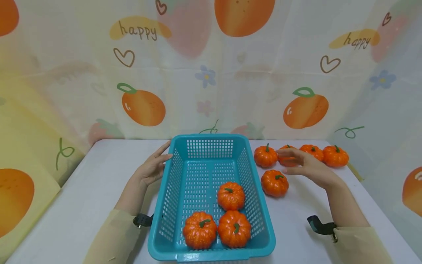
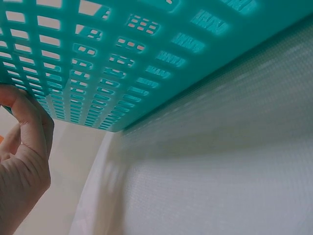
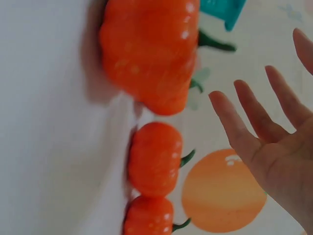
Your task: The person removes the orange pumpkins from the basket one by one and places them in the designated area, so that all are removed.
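A teal plastic basket (image 1: 211,176) with perforated walls stands in the middle of the table, three small orange pumpkins (image 1: 231,196) inside it near its front right. At its left rim, my left hand (image 1: 153,168) holds the side, thumb at the rim; the left wrist view shows bent fingers (image 2: 29,122) against the outer wall, their tips partly hidden. My right hand (image 1: 308,167) hovers, fingers spread and holding nothing, above and right of a nearer pumpkin (image 1: 275,183) beside the basket. In the right wrist view, a large close pumpkin (image 3: 151,49) lies apart from the fingers.
Several more pumpkins (image 1: 335,156) line the back right of the white table (image 1: 82,190), partly behind the right hand. A printed fruit curtain (image 1: 204,91) hangs behind the table's back edge. Each wrist wears a dark strap (image 1: 321,225).
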The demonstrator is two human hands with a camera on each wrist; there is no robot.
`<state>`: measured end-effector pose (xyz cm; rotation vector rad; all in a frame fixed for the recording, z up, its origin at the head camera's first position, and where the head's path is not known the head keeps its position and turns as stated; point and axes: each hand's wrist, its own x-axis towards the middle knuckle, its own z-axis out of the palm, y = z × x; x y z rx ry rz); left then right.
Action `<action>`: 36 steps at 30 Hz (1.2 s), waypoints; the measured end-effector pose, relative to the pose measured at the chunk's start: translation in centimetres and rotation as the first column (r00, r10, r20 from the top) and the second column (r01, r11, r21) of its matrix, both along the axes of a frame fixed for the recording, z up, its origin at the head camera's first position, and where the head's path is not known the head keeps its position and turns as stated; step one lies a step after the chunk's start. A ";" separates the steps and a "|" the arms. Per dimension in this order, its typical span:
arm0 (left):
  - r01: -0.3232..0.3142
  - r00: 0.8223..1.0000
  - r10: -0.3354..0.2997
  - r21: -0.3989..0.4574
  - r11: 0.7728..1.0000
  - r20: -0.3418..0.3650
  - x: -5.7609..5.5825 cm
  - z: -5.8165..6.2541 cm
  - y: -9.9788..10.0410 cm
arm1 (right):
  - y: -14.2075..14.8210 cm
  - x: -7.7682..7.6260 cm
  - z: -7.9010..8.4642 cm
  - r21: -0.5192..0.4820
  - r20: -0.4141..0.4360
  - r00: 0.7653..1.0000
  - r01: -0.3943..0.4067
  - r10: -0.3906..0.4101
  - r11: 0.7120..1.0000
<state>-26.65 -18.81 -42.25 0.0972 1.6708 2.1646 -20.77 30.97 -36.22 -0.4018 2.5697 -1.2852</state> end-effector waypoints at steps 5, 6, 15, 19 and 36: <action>0.006 1.000 -0.006 0.012 1.000 -0.002 0.1 0.2 -0.1 | -1.9 1.1 0.8 -0.075 -0.044 0.999 -0.025 0.022 0.997; 0.007 1.000 -0.007 0.014 1.000 -0.004 0.1 0.2 -0.1 | -2.2 1.3 1.0 -0.085 -0.048 0.999 -0.029 0.025 0.996; 0.005 1.000 -0.005 0.010 1.000 -0.013 0.0 0.1 -0.1 | -5.4 4.0 1.7 -0.104 -0.074 0.994 -0.084 0.076 0.991; 0.011 1.000 -0.011 0.033 0.999 -0.007 -0.1 0.1 -0.1 | -6.7 5.1 2.1 -0.117 -0.086 0.992 -0.106 0.097 0.987; 0.043 0.999 -0.043 0.062 0.997 -0.012 -0.3 0.2 -0.1 | -12.4 6.2 2.0 -0.125 0.026 0.992 -0.116 0.120 0.985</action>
